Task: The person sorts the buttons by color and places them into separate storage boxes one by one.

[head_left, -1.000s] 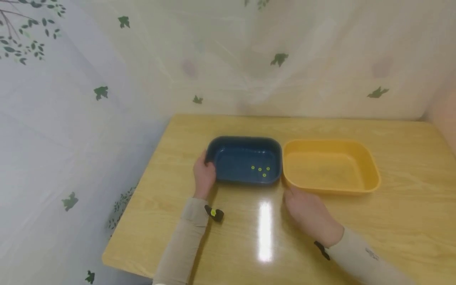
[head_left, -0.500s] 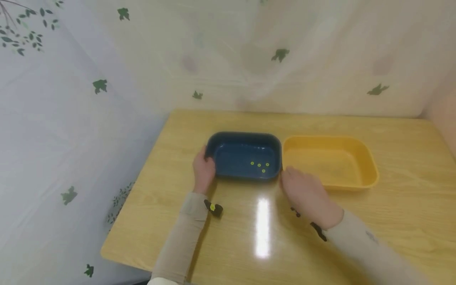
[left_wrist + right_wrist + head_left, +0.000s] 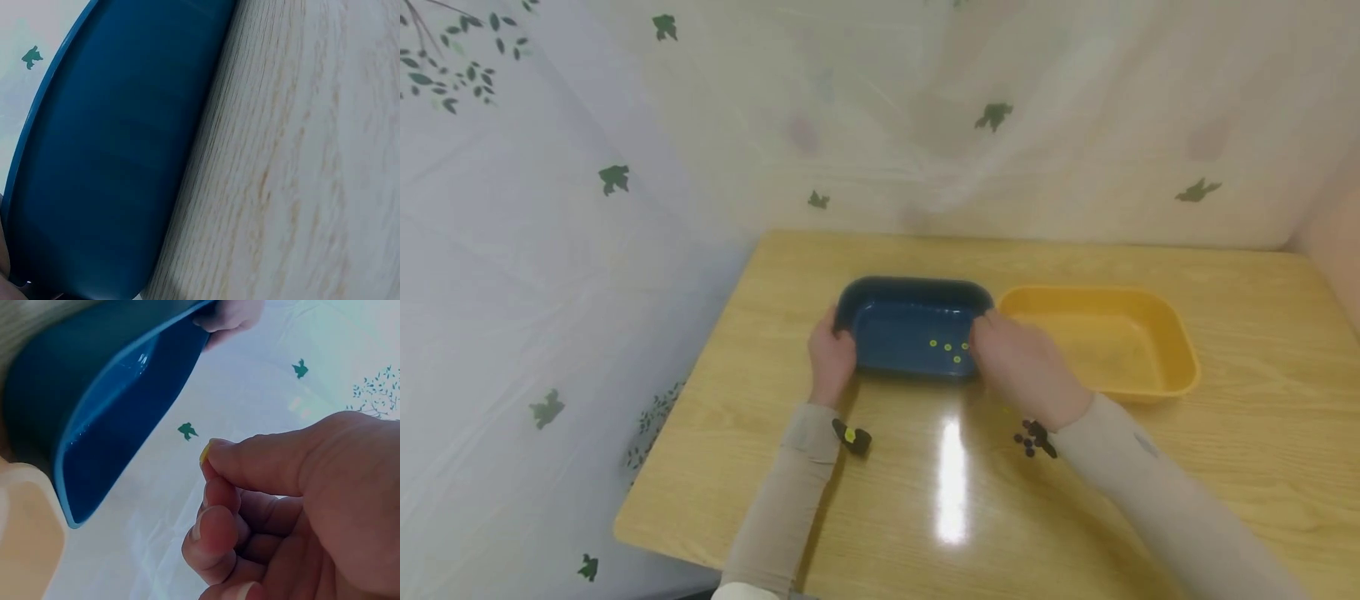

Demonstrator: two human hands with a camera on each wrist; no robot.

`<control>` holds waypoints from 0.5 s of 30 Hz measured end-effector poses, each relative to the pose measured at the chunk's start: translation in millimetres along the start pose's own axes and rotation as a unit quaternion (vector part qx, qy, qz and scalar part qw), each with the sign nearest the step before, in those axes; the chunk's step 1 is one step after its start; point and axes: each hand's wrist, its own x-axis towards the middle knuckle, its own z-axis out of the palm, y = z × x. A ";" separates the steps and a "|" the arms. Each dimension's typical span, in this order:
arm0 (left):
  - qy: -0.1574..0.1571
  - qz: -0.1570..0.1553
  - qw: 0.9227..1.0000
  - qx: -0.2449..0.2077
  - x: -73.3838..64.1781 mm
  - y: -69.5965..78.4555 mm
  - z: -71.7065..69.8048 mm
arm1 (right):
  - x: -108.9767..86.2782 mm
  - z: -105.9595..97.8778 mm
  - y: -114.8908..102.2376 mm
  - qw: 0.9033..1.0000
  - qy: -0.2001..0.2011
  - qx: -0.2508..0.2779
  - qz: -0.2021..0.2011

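My left hand [image 3: 832, 362] grips the left end of a dark blue tray [image 3: 917, 372], its thumb over the rim. In the left wrist view the tray's outer wall [image 3: 119, 150] fills the left side, with only a bit of the fingers at the corner. Several small yellow discs [image 3: 947, 347] with dark centres lie on the tray's floor, toward the right. My right hand [image 3: 1026, 367] is above the tray's right end. Between its thumb and index finger it pinches a small yellow disc [image 3: 204, 454], largely covered by the fingertips.
A yellow tray [image 3: 1183, 367] stands against the blue one's right side. Several small dark purple round pieces [image 3: 1028, 442] lie on the wooden table [image 3: 880, 517] under my right wrist, with a faint yellow spot near them. A patterned sheet [image 3: 880, 100] hangs behind the table.
My right hand has moved up and left, from the table before the trays to over the blue tray's right end. The dark pieces have come into sight. The left hand keeps its grip.
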 end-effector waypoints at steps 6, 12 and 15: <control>0.001 0.001 1.000 -0.004 0.2 -0.9 -0.8 | 16.1 -1.6 -1.0 1.000 -0.005 -0.014 -0.005; 0.003 0.004 1.000 -0.012 -0.7 0.1 -0.9 | 25.9 1.1 -0.2 0.999 -0.012 -0.028 -0.008; 0.001 0.002 1.000 -0.011 -1.4 1.1 -1.1 | 28.7 3.2 0.2 0.999 -0.018 -0.036 -0.010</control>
